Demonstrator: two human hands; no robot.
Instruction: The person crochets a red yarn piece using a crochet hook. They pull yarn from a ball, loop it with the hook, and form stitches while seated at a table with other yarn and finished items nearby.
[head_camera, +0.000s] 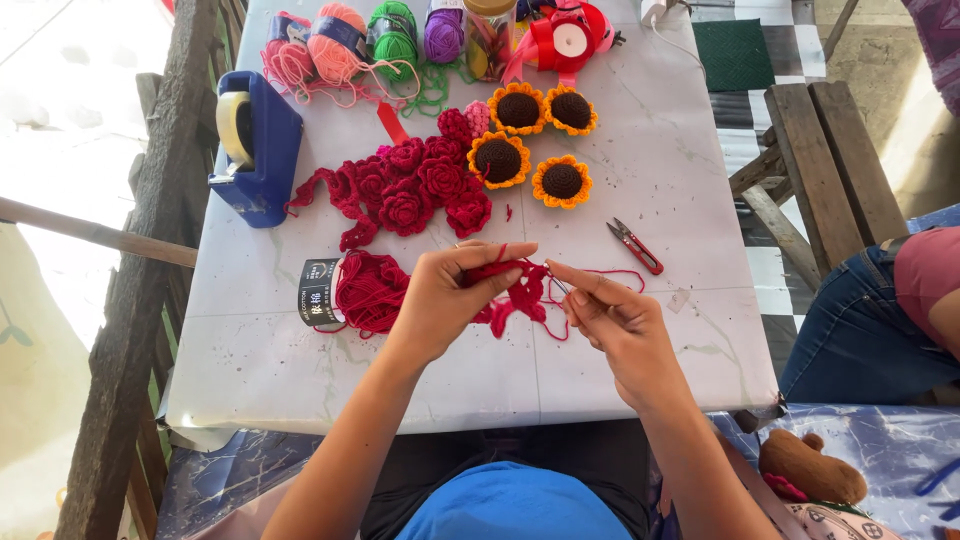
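Hands near the table edge: left hand (445, 300) pinches a red crochet strip (515, 293), right hand (610, 325) closes its fingertips on a thin hook beside it; red yarn skein (368, 290) left, roses (415, 185) and sunflowers (530, 140) farther off

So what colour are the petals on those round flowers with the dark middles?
Orange-yellow petals around dark brown middles on the four crocheted sunflowers, seen clearly in the head view.
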